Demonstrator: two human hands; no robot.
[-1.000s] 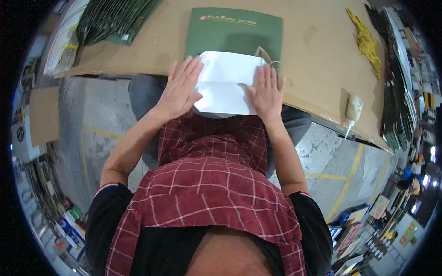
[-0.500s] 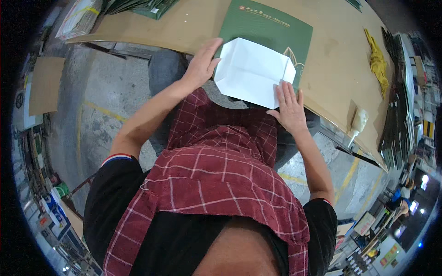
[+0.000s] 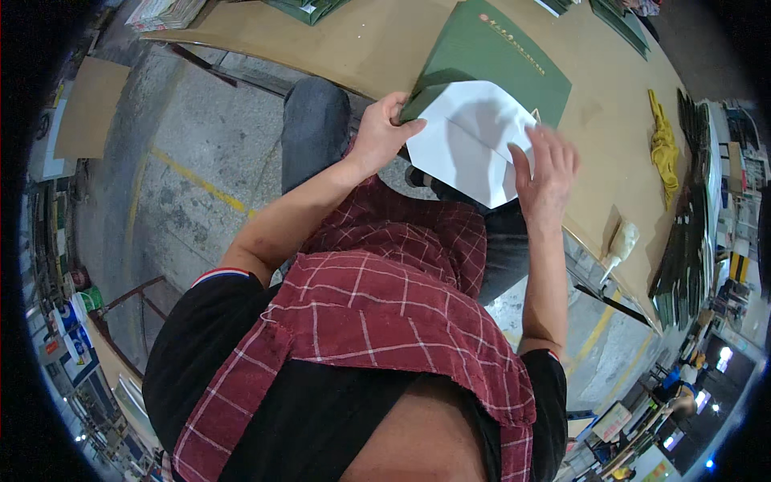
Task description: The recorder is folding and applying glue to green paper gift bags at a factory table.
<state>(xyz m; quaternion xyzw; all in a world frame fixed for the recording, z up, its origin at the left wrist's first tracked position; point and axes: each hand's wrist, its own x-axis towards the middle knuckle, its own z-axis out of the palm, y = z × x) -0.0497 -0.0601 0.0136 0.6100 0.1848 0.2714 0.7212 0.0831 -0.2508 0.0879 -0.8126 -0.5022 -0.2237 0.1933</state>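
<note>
A flat green paper bag (image 3: 490, 56) with gold print lies at the table's near edge, its near end folded into a white, angled-corner bottom panel (image 3: 466, 132). That panel is bent upward and overhangs the edge. My left hand (image 3: 381, 136) pinches the bag's left corner, thumb on the white side and fingers around the green side. Over the panel's right side is my right hand (image 3: 548, 173), fingers apart and smeared by motion, with its thumb close to the white surface. Whether that thumb touches the paper I cannot tell.
The brown table (image 3: 385, 48) holds a yellow cloth (image 3: 663, 149) and a whitish bottle with a nozzle (image 3: 621, 243) on the right. Dark green stacked sheets (image 3: 683, 217) line its right side. More green bags (image 3: 309, 8) and bundled papers (image 3: 166, 13) lie at the far left.
My right hand has risen off the white panel, fingers spreading. My left hand has gone from resting flat at the edge to pinching the corner. The panel is now bent up and the bag turned slightly.
</note>
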